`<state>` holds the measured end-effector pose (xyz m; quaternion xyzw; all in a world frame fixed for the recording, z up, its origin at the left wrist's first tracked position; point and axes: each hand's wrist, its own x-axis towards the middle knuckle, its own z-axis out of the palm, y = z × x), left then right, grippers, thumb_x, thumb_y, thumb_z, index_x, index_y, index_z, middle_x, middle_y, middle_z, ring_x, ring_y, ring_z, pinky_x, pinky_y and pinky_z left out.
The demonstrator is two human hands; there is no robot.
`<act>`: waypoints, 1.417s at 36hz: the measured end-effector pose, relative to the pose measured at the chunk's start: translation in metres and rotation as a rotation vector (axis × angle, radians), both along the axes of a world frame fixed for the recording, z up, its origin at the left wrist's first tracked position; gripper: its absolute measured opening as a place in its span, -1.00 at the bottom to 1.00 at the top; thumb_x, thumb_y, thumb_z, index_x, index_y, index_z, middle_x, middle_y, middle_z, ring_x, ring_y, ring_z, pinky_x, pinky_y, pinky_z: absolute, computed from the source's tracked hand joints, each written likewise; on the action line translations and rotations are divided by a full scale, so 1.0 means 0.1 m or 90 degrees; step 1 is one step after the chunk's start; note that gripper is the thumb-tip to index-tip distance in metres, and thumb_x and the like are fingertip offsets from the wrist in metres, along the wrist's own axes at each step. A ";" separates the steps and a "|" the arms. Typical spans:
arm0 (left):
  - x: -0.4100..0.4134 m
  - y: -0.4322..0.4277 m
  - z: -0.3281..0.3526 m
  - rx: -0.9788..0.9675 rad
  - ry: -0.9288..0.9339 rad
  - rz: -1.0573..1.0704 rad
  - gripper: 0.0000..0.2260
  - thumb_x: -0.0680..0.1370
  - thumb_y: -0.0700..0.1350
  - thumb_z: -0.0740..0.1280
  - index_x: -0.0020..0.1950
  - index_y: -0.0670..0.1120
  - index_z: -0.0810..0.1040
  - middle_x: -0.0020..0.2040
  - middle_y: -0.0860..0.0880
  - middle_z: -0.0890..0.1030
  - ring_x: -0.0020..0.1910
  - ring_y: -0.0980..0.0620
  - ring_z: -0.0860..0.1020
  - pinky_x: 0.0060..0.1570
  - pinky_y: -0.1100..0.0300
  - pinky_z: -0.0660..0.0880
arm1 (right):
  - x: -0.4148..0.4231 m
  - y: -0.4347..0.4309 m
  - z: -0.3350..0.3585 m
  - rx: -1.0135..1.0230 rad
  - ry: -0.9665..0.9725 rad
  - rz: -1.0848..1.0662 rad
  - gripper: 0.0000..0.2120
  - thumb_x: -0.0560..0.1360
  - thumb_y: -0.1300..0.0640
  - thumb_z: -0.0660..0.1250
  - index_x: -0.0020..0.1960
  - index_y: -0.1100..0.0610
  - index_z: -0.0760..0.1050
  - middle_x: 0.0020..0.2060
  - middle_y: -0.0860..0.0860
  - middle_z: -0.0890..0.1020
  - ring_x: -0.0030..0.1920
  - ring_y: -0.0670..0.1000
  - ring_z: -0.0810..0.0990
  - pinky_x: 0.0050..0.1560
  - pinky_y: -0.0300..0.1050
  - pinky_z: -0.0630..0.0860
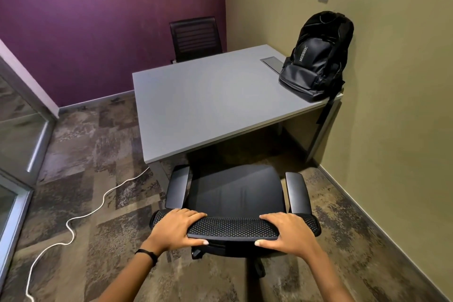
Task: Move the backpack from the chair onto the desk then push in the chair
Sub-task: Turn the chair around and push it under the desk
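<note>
A black backpack (pixel 316 56) stands upright on the grey desk (pixel 208 105), at its right near corner, leaning against the olive wall. One strap hangs over the desk's edge. The black office chair (pixel 235 193) faces the desk just in front of its near edge, its seat empty. The top of its mesh backrest is right below me. My left hand (pixel 177 229) grips the left part of that backrest top, and my right hand (pixel 288 231) grips the right part, thumbs on my side.
A second black chair (pixel 196 38) stands behind the desk by the purple wall. A white cable (pixel 98 208) snakes across the carpet on the left. A glass partition (pixel 19 135) lines the left side. The olive wall runs close along the right.
</note>
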<state>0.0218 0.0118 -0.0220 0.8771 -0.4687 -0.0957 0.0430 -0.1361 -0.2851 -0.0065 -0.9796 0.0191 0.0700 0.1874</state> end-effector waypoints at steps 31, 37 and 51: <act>-0.75 -0.50 -0.03 -0.027 -0.007 0.039 -0.14 0.38 0.51 -0.05 0.41 -0.09 0.35 0.17 -0.06 0.60 0.10 -0.06 0.55 0.13 0.10 0.43 | -0.40 -0.48 -0.07 -0.033 -0.004 -0.067 -0.12 0.22 -0.61 0.06 0.24 0.02 0.47 0.15 -0.09 0.58 0.18 -0.10 0.49 0.32 -0.11 0.25; -0.84 -0.46 0.02 -0.026 -0.009 0.008 -0.16 0.40 0.49 -0.01 0.40 -0.11 0.36 0.16 -0.09 0.61 0.08 -0.08 0.56 0.10 0.08 0.44 | -0.53 -0.41 -0.04 -0.034 0.010 -0.073 -0.09 0.20 -0.60 0.05 0.25 0.03 0.46 0.16 -0.05 0.57 0.18 -0.05 0.48 0.30 -0.10 0.28; -0.82 -0.53 0.11 -0.080 -0.032 -0.071 -0.23 0.43 0.47 0.02 0.27 -0.12 0.50 0.05 -0.08 0.68 -0.03 -0.09 0.64 0.00 0.10 0.55 | -0.79 -0.38 -0.05 -0.068 -0.046 -0.102 -0.17 0.26 -0.56 0.07 0.20 0.05 0.49 0.12 -0.06 0.60 0.15 -0.03 0.52 0.28 -0.08 0.31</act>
